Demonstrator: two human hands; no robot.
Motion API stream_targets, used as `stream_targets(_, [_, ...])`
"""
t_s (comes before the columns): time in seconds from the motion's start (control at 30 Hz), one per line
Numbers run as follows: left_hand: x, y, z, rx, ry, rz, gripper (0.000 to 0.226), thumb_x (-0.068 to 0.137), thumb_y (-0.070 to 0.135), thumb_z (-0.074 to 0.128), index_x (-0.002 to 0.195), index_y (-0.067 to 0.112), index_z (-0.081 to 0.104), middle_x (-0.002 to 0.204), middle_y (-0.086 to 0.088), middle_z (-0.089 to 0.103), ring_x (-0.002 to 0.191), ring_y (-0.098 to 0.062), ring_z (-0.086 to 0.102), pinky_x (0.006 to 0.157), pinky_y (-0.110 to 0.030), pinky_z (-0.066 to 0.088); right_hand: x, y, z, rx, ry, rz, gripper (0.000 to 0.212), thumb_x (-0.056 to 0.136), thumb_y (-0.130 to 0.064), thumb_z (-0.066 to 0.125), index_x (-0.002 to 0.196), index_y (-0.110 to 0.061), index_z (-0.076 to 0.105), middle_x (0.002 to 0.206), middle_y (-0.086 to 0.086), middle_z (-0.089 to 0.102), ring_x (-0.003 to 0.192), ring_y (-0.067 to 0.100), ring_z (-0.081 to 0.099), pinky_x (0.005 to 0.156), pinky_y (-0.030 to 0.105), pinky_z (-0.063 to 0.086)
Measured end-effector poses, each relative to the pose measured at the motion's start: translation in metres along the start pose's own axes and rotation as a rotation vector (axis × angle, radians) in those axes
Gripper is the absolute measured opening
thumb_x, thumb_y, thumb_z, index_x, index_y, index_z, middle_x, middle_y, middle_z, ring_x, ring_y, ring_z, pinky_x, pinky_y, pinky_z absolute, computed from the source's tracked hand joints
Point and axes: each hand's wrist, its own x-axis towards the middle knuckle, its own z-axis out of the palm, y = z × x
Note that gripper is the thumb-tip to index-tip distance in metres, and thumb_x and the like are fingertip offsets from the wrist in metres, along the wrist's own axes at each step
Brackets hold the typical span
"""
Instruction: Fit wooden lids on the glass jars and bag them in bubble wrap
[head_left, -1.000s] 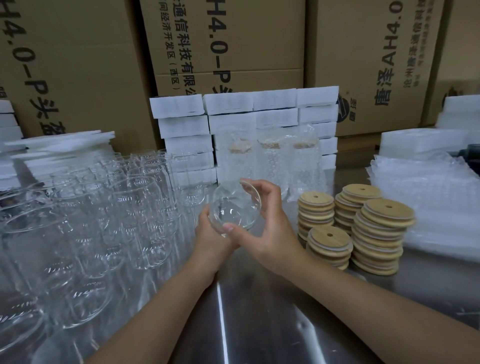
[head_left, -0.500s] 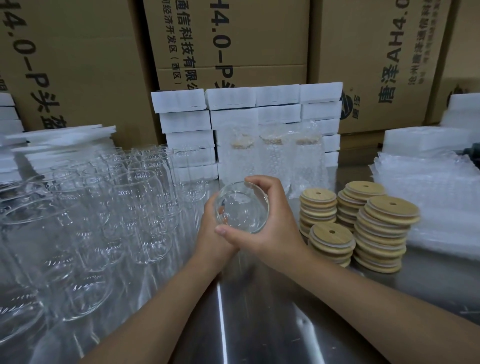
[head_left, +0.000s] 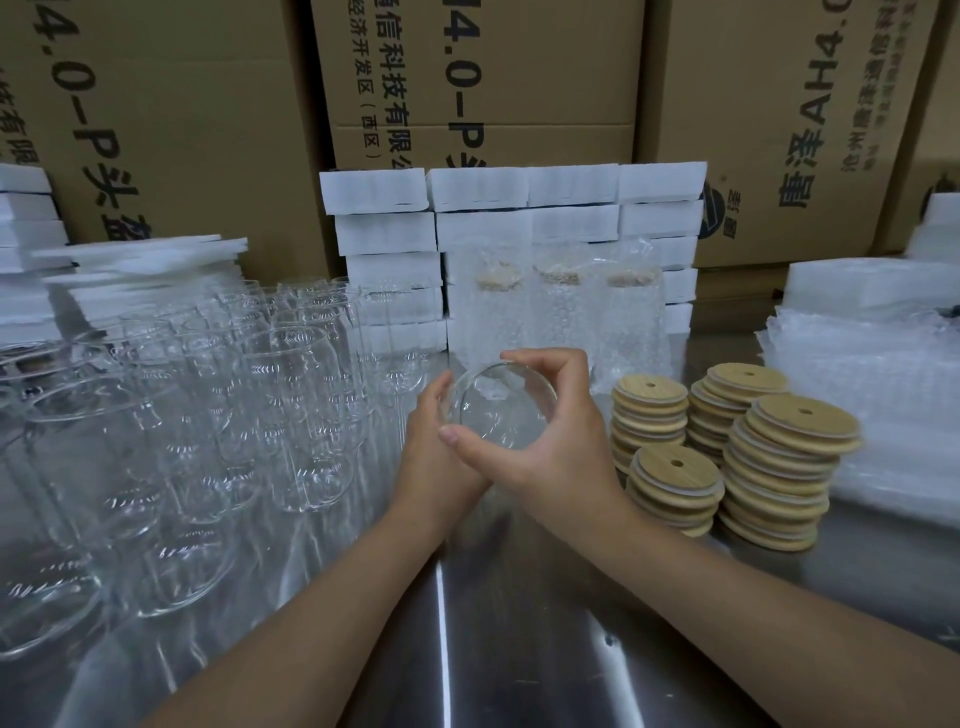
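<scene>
- Closest to me, both forearms reach forward over a shiny metal desk (head_left: 519, 649).
- In the middle, my left hand (head_left: 436, 457) grips the side of one glass jar (head_left: 501, 408). My right hand (head_left: 550, 467) has its fingers (head_left: 545, 361) and thumb curled round the round end that faces me, which I take to be the mouth. The jar is tipped towards me and has no lid.
- I judge the step to be readying this jar for a lid. To do it well, I would hold the glass firm in the left hand and free the right. Then I would take one disc from the nearest stack, seat it flat on the rim and press evenly so it does not go in crooked.
- Just right of my hands stand four stacks of round wooden lids (head_left: 675, 483), each lid with a small hole.
- To the left, empty jars (head_left: 208, 415) stand upright, packed close together.
- Farther right lies a heap of bubble wrap bags (head_left: 883, 395).
- Behind my hands, three bagged jars (head_left: 556, 312) stand in a row, with a lid showing through each bag.
- At the back, white foam blocks (head_left: 519, 208) are stacked against large cardboard boxes (head_left: 467, 78).
</scene>
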Motion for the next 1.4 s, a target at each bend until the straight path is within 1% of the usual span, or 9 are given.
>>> stream_targets(0.2, [0.002,0.001,-0.003,0.16,-0.038,0.107,0.1,0.065,0.054,0.066,0.149,0.018,0.026,0.142,0.0,0.047,0.134,-0.005,0.04,0.11,-0.012,0.022,0.003,0.005,-0.001,0.086,0.014,0.038,0.062,0.05,-0.052,0.081,0.096,-0.033,0.044,0.105,-0.008,0.058,0.104,-0.001,0.057,0.09,0.012,0.041])
stream_targets(0.33, [-0.001,-0.002,-0.003,0.105,0.028,0.117,0.1,0.067,0.028,0.085,0.148,0.021,0.026,0.143,0.002,0.043,0.127,-0.003,0.042,0.099,0.002,0.023,0.006,0.008,-0.002,0.126,0.045,0.056,0.052,0.054,-0.052,0.079,0.089,-0.035,0.044,0.101,-0.004,0.06,0.101,0.005,0.06,0.088,0.017,0.045])
stream_targets(0.5, [-0.005,0.006,-0.002,-0.011,0.016,0.124,0.104,0.046,0.049,0.084,0.135,0.038,0.031,0.137,0.012,0.047,0.124,-0.012,0.051,0.105,-0.04,0.044,0.009,0.006,-0.005,0.189,0.059,0.076,0.018,0.085,-0.041,0.062,0.088,-0.026,0.052,0.091,-0.013,0.066,0.09,0.001,0.063,0.081,0.017,0.046])
stream_targets(0.6, [-0.005,0.008,-0.001,-0.043,-0.002,0.128,0.112,0.039,0.062,0.076,0.138,0.035,0.032,0.124,0.04,0.045,0.12,0.006,0.048,0.104,-0.033,0.045,0.009,0.004,-0.006,0.196,0.065,0.087,0.016,0.099,-0.028,0.043,0.092,-0.024,0.057,0.09,-0.014,0.067,0.09,0.002,0.063,0.08,0.019,0.048])
stream_targets(0.7, [-0.004,0.006,-0.001,-0.113,-0.023,0.133,0.115,0.04,0.06,0.079,0.142,0.031,0.035,0.128,0.036,0.044,0.123,0.012,0.044,0.104,-0.026,0.044,0.007,-0.001,-0.007,0.19,0.048,0.067,0.022,0.097,-0.027,0.038,0.095,-0.022,0.06,0.095,-0.011,0.068,0.096,0.005,0.063,0.088,0.026,0.05])
stream_targets(0.87, [-0.009,0.014,-0.002,-0.213,-0.04,0.136,0.076,0.045,0.052,0.081,0.107,0.069,0.041,0.105,0.052,0.05,0.099,0.028,0.05,0.073,-0.003,0.046,0.004,-0.002,-0.006,0.143,-0.024,0.026,0.028,0.097,-0.024,0.036,0.112,-0.021,0.059,0.114,0.001,0.066,0.113,0.016,0.06,0.098,0.047,0.046])
stream_targets(1.07, [-0.005,0.008,-0.001,-0.291,-0.005,0.069,0.068,0.04,0.05,0.079,0.09,0.079,0.044,0.096,0.046,0.058,0.094,0.022,0.057,0.084,-0.027,0.053,0.002,0.0,-0.008,-0.003,-0.154,-0.071,0.04,0.097,-0.016,0.035,0.134,-0.013,0.048,0.134,-0.002,0.053,0.128,0.001,0.044,0.108,0.019,0.032])
stream_targets(1.3, [-0.007,0.01,-0.001,-0.302,0.035,0.037,0.073,0.056,0.018,0.087,0.112,0.037,0.044,0.1,0.026,0.052,0.08,0.028,0.054,0.059,-0.001,0.045,0.001,0.001,-0.01,-0.126,-0.305,-0.082,0.06,0.087,-0.019,0.049,0.145,-0.017,0.031,0.142,-0.011,0.036,0.132,-0.011,0.028,0.106,0.005,0.02])
stream_targets(1.4, [-0.004,0.005,-0.002,-0.185,0.066,0.041,0.083,0.073,0.002,0.08,0.135,0.032,0.033,0.121,0.019,0.044,0.105,0.015,0.054,0.079,-0.008,0.049,0.0,0.004,-0.008,-0.135,-0.273,-0.094,0.066,0.082,-0.025,0.062,0.142,-0.019,0.034,0.135,-0.014,0.038,0.127,-0.012,0.032,0.103,0.005,0.023])
